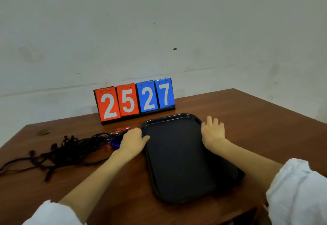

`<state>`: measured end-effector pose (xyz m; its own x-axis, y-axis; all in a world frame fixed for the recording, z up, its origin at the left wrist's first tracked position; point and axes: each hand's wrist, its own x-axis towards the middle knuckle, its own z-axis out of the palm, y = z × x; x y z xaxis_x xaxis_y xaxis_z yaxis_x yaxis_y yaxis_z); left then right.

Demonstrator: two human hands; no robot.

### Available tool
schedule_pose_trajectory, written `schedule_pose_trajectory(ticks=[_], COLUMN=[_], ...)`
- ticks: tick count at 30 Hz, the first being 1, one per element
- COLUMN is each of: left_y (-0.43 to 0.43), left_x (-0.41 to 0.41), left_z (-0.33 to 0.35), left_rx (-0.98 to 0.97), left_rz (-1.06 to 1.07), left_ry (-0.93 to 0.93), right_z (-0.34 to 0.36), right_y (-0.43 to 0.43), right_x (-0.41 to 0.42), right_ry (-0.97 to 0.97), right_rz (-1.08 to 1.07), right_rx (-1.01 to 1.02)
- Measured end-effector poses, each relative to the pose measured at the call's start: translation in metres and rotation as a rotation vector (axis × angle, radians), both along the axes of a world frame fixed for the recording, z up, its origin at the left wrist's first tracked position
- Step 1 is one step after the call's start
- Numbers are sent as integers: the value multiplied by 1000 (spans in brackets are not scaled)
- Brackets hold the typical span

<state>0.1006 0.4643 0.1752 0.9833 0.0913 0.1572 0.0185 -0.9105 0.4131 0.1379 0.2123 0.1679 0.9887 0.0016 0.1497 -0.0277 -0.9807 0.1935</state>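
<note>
From the head view, the person is holding a dark rectangular plastic tray (pixel 178 155) by its two long rims, one hand on each side, probably to keep it level while positioning it. The left hand (pixel 134 140) is gripping the left rim, with the thumb hooking over the edge. The right hand (pixel 213 131) is lying on the right rim with fingers spread and fairly straight — steadying rather than clutching. The tray is sitting on the brown wooden worktop (pixel 256 118), just in front of the orange-and-blue flip scoreboard (pixel 134 101) and beside a tangle of black cords (pixel 70 152) — seemingly kept clear of them.
</note>
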Motion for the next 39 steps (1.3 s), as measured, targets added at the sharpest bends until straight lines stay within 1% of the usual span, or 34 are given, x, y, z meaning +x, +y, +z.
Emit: schedule_pose_trajectory(ticks=[1, 2, 4, 6, 7, 8, 10, 12, 14, 17, 20, 22, 24, 26, 27, 28, 30, 31, 32, 33, 34, 35, 36, 37, 38, 39], left_y=[7, 20, 45, 69, 78, 85, 89, 89, 87, 85, 83, 80, 74, 59, 50, 41, 23, 17, 11, 5, 0, -3, -3, -2, 4, 11], left_x=[-4, -11, -27, -40, -44, -48, -51, -52, -51, -49, -50, -51, -52, -54, -54, -52, -47, -43, -39, -35, -32, -29, -27, -24, -22, -20], left_z=[4, 7, 9, 3, -2, -8, -19, -27, -34, -39, -44, -42, -34, -20, -13, -7, 3, 7, 10, 12, 12, 9, 6, 0, -3, -8], left_rx=[10, 32, 96, 113, 106, 96, 104, 140, 193, 202, 171, 40, -236, -535, -626, -662, -698, -733, -767, -771, -725, -638, -558, -500, -484, -494], left_rz=[24, 68, 148, 150, 128, 93, 11, -18, -22, -23, -39, -32, -3, -13, -40, -67, -111, -130, -153, -175, -191, -193, -181, -157, -125, -75], left_ry=[-77, -154, -276, -298, -280, -265, -272, -276, -239, -244, -320, -419, -482, -446, -435, -452, -502, -504, -480, -445, -415, -392, -373, -357, -347, -348], right_z=[5, 9, 15, 18, 18, 16, 10, 3, -2, -4, 0, 11, 26, 38, 42, 45, 50, 53, 54, 55, 55, 55, 56, 56, 60, 61], right_y=[4, 16, 51, 95, 117, 139, 166, 183, 187, 185, 179, 175, 173, 171, 168, 165, 156, 153, 148, 143, 140, 136, 131, 126, 121, 116], right_x=[-2, -2, -6, -14, -18, -22, -29, -31, -29, -28, -29, -31, -35, -38, -40, -40, -40, -39, -36, -33, -29, -26, -24, -22, -21, -20], right_ry=[-39, -74, -113, -67, -19, 31, 142, 231, 209, 208, 261, 272, 289, 333, 371, 431, 572, 593, 561, 488, 398, 321, 282, 274, 290, 318], right_rz=[43, 121, 334, 516, 577, 615, 646, 626, 597, 608, 623, 617, 589, 526, 494, 471, 443, 423, 405, 395, 379, 356, 332, 320, 314, 323], right_rx=[5, 66, 321, 613, 696, 743, 749, 657, 567, 570, 626, 770, 1026, 1299, 1424, 1551, 1786, 1871, 1916, 1936, 1962, 2010, 2080, 2151, 2190, 2164])
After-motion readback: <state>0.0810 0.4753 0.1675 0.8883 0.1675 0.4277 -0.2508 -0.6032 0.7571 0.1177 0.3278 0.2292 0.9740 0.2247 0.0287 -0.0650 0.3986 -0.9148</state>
